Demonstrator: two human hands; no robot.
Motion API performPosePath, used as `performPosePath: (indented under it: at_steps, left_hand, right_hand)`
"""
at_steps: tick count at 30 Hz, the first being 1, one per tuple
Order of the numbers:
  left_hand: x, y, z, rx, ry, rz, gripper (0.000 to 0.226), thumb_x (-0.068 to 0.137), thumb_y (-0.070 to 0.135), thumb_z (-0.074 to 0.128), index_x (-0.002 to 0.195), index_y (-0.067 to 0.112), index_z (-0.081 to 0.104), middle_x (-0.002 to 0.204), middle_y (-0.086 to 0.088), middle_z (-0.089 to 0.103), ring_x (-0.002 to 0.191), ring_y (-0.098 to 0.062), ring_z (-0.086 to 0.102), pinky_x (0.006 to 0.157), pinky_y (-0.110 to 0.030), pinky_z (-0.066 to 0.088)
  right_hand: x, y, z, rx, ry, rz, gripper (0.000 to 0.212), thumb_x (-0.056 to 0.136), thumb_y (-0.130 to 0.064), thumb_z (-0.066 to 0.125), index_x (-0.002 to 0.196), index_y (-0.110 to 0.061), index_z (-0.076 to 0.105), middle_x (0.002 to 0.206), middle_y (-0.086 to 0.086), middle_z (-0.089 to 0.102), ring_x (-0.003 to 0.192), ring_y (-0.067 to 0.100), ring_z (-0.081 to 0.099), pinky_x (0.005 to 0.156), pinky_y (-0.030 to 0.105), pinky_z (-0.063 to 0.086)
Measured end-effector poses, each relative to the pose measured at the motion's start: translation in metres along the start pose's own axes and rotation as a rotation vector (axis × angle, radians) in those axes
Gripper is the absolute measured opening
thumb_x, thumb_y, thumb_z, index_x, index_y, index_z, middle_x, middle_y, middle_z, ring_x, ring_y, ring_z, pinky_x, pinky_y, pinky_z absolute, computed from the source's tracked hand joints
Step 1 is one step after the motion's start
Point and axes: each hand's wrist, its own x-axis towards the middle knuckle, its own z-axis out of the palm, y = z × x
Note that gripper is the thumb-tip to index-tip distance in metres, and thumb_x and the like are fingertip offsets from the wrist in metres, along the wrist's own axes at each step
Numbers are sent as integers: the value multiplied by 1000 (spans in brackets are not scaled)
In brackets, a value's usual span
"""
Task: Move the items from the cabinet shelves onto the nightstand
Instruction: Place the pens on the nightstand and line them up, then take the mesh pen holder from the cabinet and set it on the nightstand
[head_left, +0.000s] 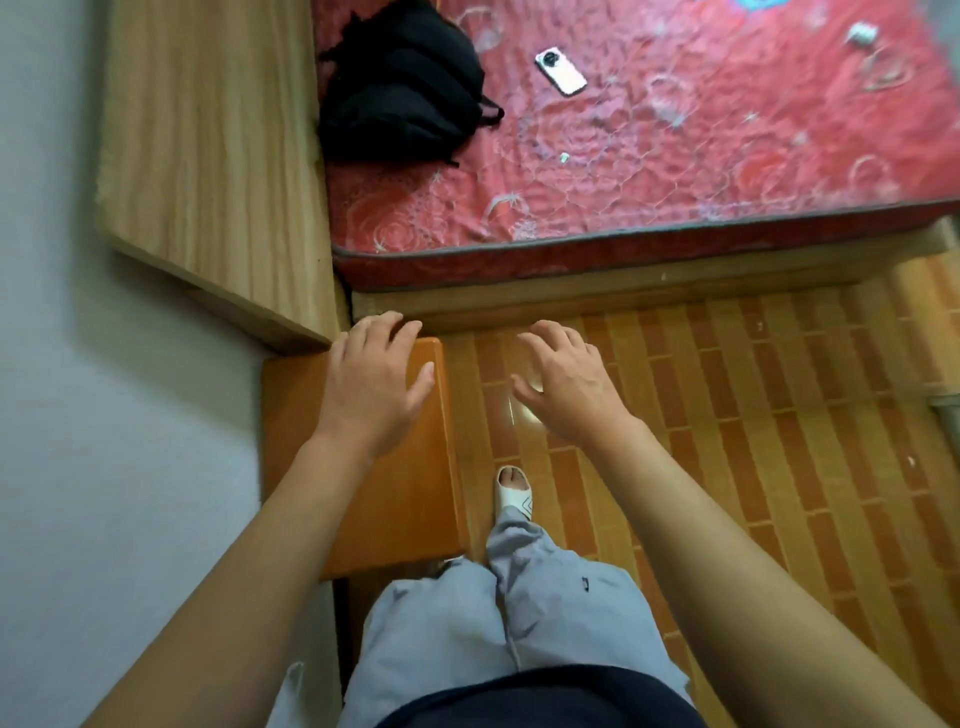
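Low orange-brown glossy wooden nightstand (395, 499) with flat rectangular top, standing upright on the floor, set against the wall, just beside the bed's pale wooden headboard; top surface bare.

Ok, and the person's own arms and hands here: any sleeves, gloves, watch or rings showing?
Both forearms are bare in view: no sleeve, glove or watch shows. The left hand and right hand carry no visible rings or bands on the fingers. Lower down the person wears light grey trousers and a white slipper.
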Motion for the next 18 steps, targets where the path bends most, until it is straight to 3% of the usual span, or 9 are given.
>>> performPosePath:
  at_steps: [8, 18]
  left_hand:
    - [-9, 88, -60, -20, 35, 338, 55, 99, 44, 56, 147, 17, 51, 150, -7, 49, 142, -27, 41, 117, -54, 35]
    - [-22, 256, -117, -21, 52, 795, 48, 97, 43, 62, 140, 21, 56, 144, -5, 56, 133, -29, 49, 109, -50, 41]
  right_hand:
    - [-124, 22, -65, 15, 177, 296, 56, 101, -48, 53, 149, -20, 49, 157, 6, 43, 142, 27, 41, 111, 47, 41]
    - [-307, 87, -117, 80, 384, 704, 57, 103, -51, 52, 151, -22, 49, 159, 2, 39, 143, 23, 39, 114, 44, 37]
